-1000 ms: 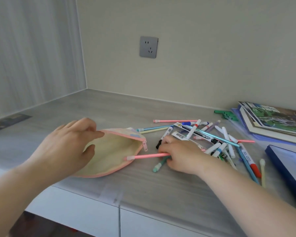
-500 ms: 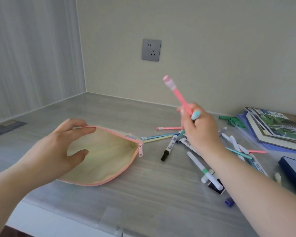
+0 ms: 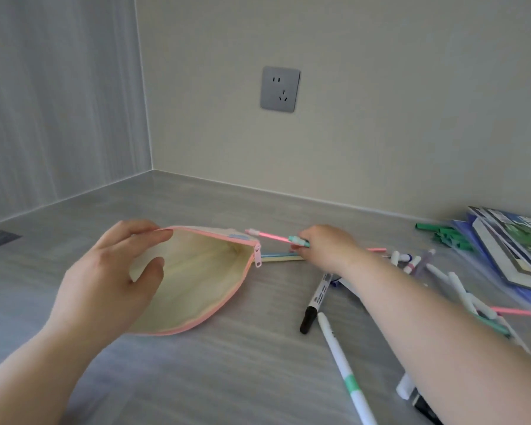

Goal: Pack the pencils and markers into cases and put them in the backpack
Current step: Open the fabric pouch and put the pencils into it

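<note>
At case [image 3: 196, 280] mouth | right hand [image 3: 325, 248] grips 1 pink pencil [image 3: 270, 236] (near-level, tip leftward) | left hand [image 3: 105, 277] holds case rim

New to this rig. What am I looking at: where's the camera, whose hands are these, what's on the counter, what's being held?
There is no machine here. A person works with bare hands, and the camera sits on their head, looking forward and down, so both arms enter from the bottom edge. The left hand holds the pencil case open by its pink rim. The right hand grips a pink pencil and what looks like a teal-capped pen, pointing toward the case. Loose on the grey counter lie a black marker, a white pen with a green band, and more pens to the right. A stack of books sits far right. No backpack is visible.
</note>
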